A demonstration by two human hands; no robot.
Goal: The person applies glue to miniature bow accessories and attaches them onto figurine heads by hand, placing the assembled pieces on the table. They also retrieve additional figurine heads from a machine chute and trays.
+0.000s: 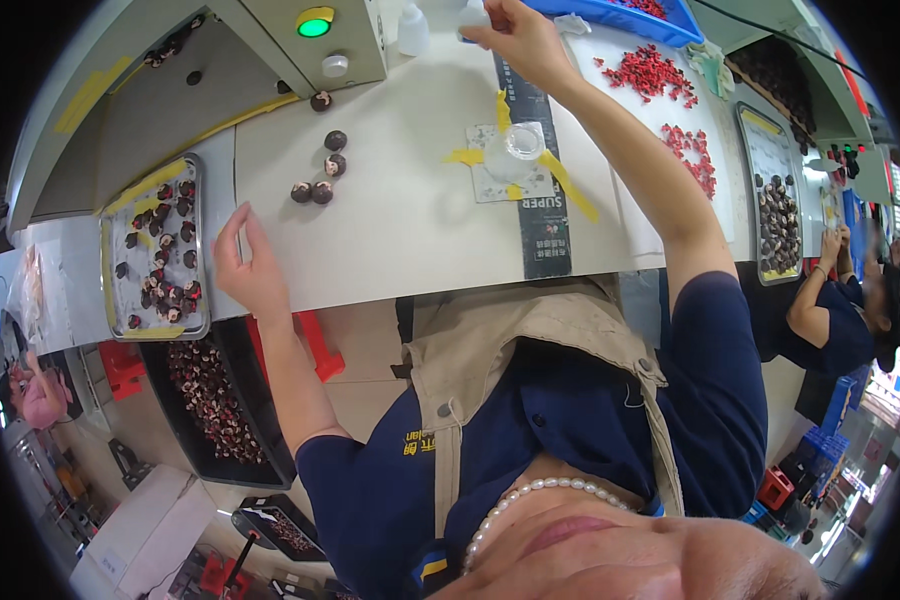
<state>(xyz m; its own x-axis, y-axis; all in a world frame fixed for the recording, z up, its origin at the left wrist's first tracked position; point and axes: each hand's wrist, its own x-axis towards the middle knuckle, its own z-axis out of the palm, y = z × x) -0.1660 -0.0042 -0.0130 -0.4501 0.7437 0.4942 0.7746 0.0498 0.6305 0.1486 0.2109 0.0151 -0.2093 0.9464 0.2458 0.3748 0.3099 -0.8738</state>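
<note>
My right hand (526, 42) is stretched to the far edge of the table, its fingers closed on a small white bottle (473, 14). A second white bottle (413, 32) stands just left of it. My left hand (250, 268) hovers by the table's front left edge, fingers apart, with nothing seen in it. Beyond it lie several dark brown balls with pale patches (322, 192). A clear round dish (523, 142) sits on a square pad fixed with yellow tape, between my two arms.
Left is a metal tray (206, 270) of dark balls; below it, a black crate (160, 400). A grey machine housing (360, 50) with a green light stands behind. Small red pieces (650, 75) lie right, near a blue tray (675, 32). Another person (825, 300) works far right.
</note>
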